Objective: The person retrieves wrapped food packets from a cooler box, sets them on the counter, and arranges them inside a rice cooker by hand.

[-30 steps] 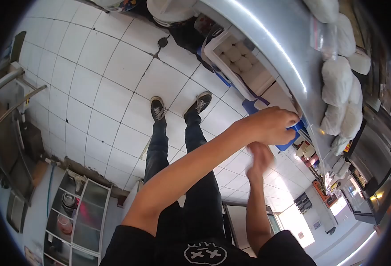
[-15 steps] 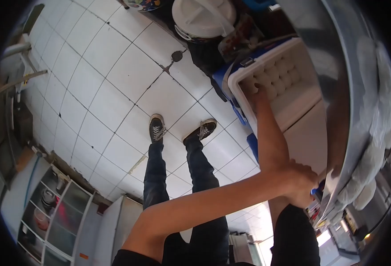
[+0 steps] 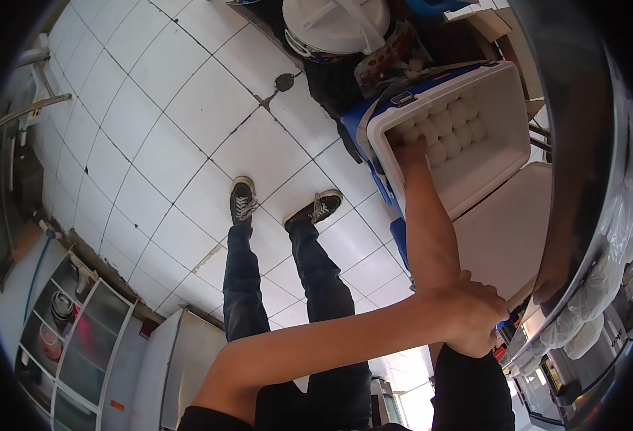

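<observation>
My right hand (image 3: 411, 152) reaches down inside a blue and white cooler box (image 3: 489, 188), at its left end. It is beside rows of pale round balls (image 3: 449, 128) that look like dough balls. Most of its fingers are hidden or dim, so I cannot tell whether it holds one. Crossing over my right arm, my left hand (image 3: 474, 316) is closed in a fist by the edge of the steel counter (image 3: 575, 179). A small blue bit (image 3: 505, 325) shows beside that fist; what it grips is hidden.
The cooler's white lid (image 3: 500, 237) hangs open towards me. Behind it stands a lidded white bucket (image 3: 338, 25), with a cardboard box (image 3: 514, 47) to the right. Clear plastic bags (image 3: 582, 327) lie on the counter. A glass-fronted cabinet (image 3: 79, 323) stands at lower left on the tiled floor (image 3: 209, 108).
The view has shifted, bringing more of the cooler and the pale balls into sight. My right hand has moved slightly within the cooler. My left hand stays closed near the counter edge.
</observation>
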`<state>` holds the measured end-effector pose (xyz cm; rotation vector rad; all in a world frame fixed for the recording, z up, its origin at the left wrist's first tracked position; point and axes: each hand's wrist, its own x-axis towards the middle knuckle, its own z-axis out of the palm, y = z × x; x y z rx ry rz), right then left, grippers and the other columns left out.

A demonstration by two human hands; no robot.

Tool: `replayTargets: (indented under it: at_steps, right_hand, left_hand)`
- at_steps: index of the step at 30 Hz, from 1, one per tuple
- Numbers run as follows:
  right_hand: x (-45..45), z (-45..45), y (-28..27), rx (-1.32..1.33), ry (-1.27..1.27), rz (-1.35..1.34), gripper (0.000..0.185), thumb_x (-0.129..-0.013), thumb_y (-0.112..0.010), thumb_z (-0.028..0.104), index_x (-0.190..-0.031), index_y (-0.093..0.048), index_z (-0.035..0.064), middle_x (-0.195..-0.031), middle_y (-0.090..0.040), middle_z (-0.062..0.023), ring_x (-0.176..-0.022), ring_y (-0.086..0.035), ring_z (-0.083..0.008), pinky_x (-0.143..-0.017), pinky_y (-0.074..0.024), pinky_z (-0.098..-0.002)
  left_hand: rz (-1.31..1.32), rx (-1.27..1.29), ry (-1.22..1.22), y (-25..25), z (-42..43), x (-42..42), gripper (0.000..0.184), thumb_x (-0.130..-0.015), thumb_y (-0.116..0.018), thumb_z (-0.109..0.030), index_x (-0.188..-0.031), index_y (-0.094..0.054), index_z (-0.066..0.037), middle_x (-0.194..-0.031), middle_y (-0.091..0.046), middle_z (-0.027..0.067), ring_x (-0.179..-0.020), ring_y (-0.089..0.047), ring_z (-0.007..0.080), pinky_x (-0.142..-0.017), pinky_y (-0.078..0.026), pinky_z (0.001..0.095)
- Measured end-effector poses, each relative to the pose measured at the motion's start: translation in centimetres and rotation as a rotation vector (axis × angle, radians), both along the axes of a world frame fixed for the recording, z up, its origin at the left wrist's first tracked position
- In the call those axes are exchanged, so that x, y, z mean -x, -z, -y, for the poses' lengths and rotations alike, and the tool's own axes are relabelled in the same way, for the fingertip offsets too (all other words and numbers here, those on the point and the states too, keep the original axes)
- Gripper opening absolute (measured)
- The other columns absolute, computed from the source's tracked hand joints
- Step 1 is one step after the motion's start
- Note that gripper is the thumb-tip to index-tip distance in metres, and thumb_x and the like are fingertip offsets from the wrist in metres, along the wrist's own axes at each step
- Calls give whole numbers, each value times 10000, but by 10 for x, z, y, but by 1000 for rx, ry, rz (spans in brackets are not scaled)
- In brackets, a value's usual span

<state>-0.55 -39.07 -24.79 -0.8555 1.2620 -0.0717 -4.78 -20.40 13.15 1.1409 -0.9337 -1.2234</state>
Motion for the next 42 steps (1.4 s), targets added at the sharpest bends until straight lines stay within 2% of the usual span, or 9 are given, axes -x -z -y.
replayTargets:
  at_steps: [9,22,24,27,30,31,33,37,42]
  right_hand:
    - [6,4,-9,-32,16,-40,407,-887,-600,168,-1269,-557,33,-1188,-598,-159,-1075,-599,-287,-894,-507,-445]
    - [6,5,-9,-88,79,-137,482,-866,-604,173,-1324,-511,57,-1208,-571,-163,-1078,-591,-291,-860,-518,-463]
    - [8,1,-26,-14,-35,-168,494,-862,-605,174,-1333,-504,60,-1211,-567,-164,-1078,-590,-291,-855,-519,-466]
    - [1,-19,-55,257,-562,-139,607,-800,-602,232,-1365,-477,49,-1244,-564,-187,-1099,-595,-306,-880,-505,-451]
    - [-3,-3,36,908,-996,124,633,-823,-650,338,-1369,-494,58,-1243,-591,-224,-1130,-602,-354,-937,-481,-449]
    - [-6,-6,41,1102,-1128,179,634,-823,-653,341,-1369,-494,59,-1245,-591,-224,-1131,-601,-356,-939,-480,-449]
    - [-4,-9,41,1268,-1326,209,638,-823,-657,349,-1370,-496,61,-1247,-592,-226,-1134,-600,-359,-944,-477,-449]
    - [-5,-10,25,1359,-1549,221,646,-823,-667,363,-1371,-499,65,-1253,-593,-228,-1139,-599,-365,-955,-472,-450]
    - [-4,-7,17,1399,-1657,232,656,-822,-678,382,-1372,-503,69,-1259,-594,-231,-1146,-597,-372,-968,-465,-450]
  left_hand:
    - [-71,41,-37,-1,-2,8,445,-934,-539,-142,-1338,-556,45,-1077,-699,272,-958,-709,363,-890,-554,430]
    - [-57,55,-75,2,5,25,486,-905,-557,-136,-1338,-503,77,-1005,-694,268,-996,-691,375,-927,-530,455]
    - [-43,62,-78,2,4,26,502,-911,-556,-139,-1354,-485,84,-1014,-693,268,-993,-690,383,-934,-526,453]
    - [-94,53,-36,1,1,21,515,-918,-551,-140,-1371,-470,91,-1023,-691,270,-988,-689,391,-937,-521,458]
    - [-84,53,-43,1,0,21,515,-916,-550,-129,-1374,-474,93,-1013,-693,270,-979,-690,393,-940,-520,463]
    - [-66,52,-58,2,0,22,500,-914,-551,-128,-1357,-490,96,-1003,-695,270,-975,-690,395,-935,-522,461]
    - [-30,53,-90,4,1,23,471,-911,-554,-126,-1322,-521,101,-982,-698,270,-968,-690,400,-926,-525,456]
    - [-21,59,-114,3,2,25,418,-905,-564,-142,-1242,-577,105,-946,-706,260,-931,-706,374,-882,-541,432]
    - [-27,53,-128,3,1,25,374,-909,-563,-130,-1196,-605,106,-942,-715,247,-891,-721,343,-830,-566,431]
